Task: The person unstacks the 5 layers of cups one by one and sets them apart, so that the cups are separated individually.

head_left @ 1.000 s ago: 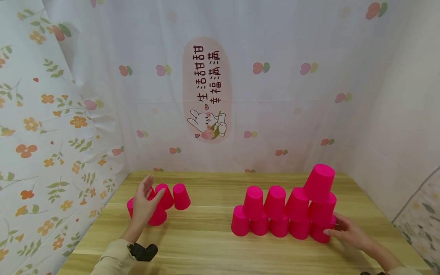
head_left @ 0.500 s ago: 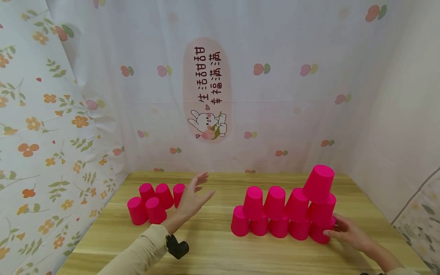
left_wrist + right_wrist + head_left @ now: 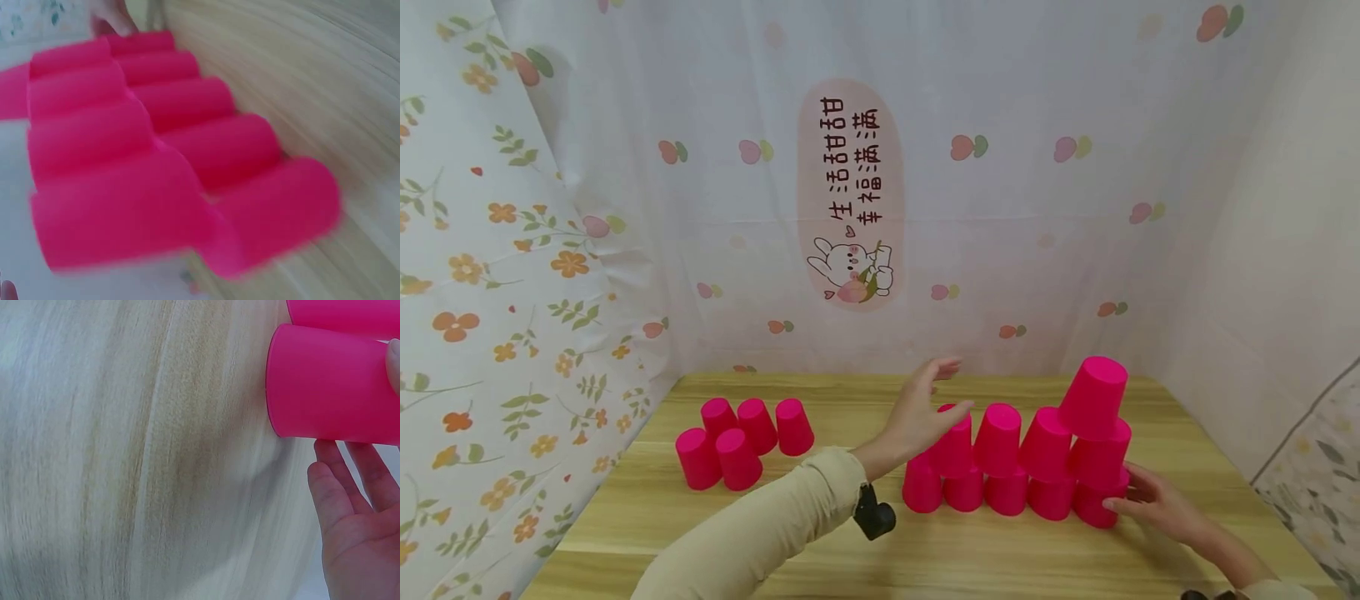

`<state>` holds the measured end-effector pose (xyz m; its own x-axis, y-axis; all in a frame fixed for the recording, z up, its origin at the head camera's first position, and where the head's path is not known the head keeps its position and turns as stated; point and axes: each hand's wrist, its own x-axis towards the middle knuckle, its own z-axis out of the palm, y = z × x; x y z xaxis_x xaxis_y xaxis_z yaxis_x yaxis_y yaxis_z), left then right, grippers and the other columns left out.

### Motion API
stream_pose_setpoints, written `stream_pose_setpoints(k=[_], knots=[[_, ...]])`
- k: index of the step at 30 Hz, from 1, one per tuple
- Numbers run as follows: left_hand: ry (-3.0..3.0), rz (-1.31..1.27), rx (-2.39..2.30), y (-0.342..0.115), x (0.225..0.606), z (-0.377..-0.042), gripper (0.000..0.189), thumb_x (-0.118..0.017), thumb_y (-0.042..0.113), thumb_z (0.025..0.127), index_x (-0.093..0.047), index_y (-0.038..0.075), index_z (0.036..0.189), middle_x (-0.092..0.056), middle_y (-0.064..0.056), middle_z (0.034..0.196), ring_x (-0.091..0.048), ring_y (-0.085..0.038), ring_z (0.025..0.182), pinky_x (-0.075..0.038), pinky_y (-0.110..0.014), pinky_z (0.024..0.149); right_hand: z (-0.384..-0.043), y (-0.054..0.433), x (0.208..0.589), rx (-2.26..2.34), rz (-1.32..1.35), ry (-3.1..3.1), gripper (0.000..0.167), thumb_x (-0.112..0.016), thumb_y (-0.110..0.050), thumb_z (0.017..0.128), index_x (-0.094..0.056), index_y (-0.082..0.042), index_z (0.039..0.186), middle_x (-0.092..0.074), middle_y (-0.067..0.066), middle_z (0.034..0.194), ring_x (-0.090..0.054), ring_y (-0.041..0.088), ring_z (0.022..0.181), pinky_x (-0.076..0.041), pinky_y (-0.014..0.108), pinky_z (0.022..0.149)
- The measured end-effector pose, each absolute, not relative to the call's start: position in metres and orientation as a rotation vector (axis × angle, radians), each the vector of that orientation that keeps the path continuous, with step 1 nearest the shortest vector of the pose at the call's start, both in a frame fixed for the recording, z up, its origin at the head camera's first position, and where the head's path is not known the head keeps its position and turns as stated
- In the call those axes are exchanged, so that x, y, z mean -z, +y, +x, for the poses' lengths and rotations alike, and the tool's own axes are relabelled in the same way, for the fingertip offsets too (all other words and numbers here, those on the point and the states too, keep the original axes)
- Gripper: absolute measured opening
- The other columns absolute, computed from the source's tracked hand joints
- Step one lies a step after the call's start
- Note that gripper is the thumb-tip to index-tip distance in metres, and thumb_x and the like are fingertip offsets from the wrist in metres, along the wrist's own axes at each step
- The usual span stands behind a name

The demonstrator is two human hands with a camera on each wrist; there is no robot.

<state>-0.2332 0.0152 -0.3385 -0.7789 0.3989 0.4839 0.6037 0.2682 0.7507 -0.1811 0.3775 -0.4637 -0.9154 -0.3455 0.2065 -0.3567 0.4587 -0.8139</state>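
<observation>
Pink upside-down cups stand stacked in a staggered wall on the right of the table. Its bottom and second rows have several cups each, and one top cup [image 3: 1096, 398] sits at the right end. My left hand [image 3: 919, 415] is beside and partly in front of the leftmost second-row cup [image 3: 953, 450], its fingers spread and holding nothing. In the left wrist view the second-row cups [image 3: 119, 206] are blurred. My right hand [image 3: 1168, 504] steadies the rightmost bottom cup [image 3: 1096, 504], thumb on one side and fingers on the other; the right wrist view shows fingertips against this cup [image 3: 331, 384].
On the left, several loose pink cups [image 3: 739, 460] stand upside down in a cluster on the wooden table [image 3: 820, 558]. A patterned white cloth [image 3: 1015, 233] hangs behind the table, and more cloth hangs at both sides.
My left hand has swept right, from over the loose cups on the left to the left end of the stacked wall, holding nothing. My right hand stays at the bottom right cup.
</observation>
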Motion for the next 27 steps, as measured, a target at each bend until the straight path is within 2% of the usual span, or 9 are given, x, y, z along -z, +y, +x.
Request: stream_pose_setpoints(k=[8,10,14,19,27], knots=[[-2.309,-1.119,1.570,0.074,0.320,-0.223,0.052,-0.063,0.019,0.081,-0.041,0.014,0.127,-0.049,0.003,0.122,-0.044,-0.009,0.111,-0.038,-0.022,0.088,-0.181,0.374,0.460,-1.484,0.601,-2.734,0.044,-0.059,-0.003,0.082,-0.047,-0.005,0.124,-0.046,-0.033,0.104,-0.050,-0.009,0.088,-0.048,0.020,0.068],[-2.356,-1.118,1.581,0.088,0.319,-0.221,0.055,-0.064,0.023,0.081,-0.038,0.017,0.129,-0.047,0.006,0.123,-0.043,-0.007,0.112,-0.039,-0.022,0.088,-0.181,0.374,0.459,-1.461,0.563,-2.760,0.046,-0.060,-0.005,0.082,-0.043,0.004,0.124,-0.046,-0.033,0.103,-0.051,-0.007,0.089,-0.048,0.020,0.069],[-2.520,-1.059,1.536,0.110,0.317,-0.217,0.065,-0.067,0.032,0.077,-0.034,0.022,0.131,-0.041,0.010,0.127,-0.038,-0.005,0.113,-0.041,-0.026,0.085,-0.180,0.372,0.458,-1.467,0.473,-2.817,0.055,-0.060,-0.011,0.083,-0.034,0.014,0.124,-0.045,-0.030,0.103,-0.055,0.000,0.089,-0.049,0.022,0.069],[-2.635,-0.985,1.487,0.128,0.317,-0.216,0.072,-0.069,0.036,0.073,-0.031,0.022,0.133,-0.037,0.011,0.128,-0.035,-0.005,0.114,-0.042,-0.026,0.083,-0.179,0.372,0.459,-1.481,0.505,-2.815,0.055,-0.060,-0.010,0.083,-0.033,0.015,0.124,-0.045,-0.032,0.103,-0.055,0.000,0.089,-0.049,0.023,0.069],[-2.590,-0.932,1.636,0.143,0.322,-0.220,0.072,-0.072,0.029,0.072,-0.032,0.021,0.131,-0.043,0.011,0.121,-0.042,-0.003,0.106,-0.044,-0.021,0.075,-0.179,0.374,0.458,-1.484,0.542,-2.795,0.052,-0.058,-0.008,0.084,-0.035,0.011,0.126,-0.047,-0.029,0.105,-0.053,-0.005,0.089,-0.048,0.021,0.070]])
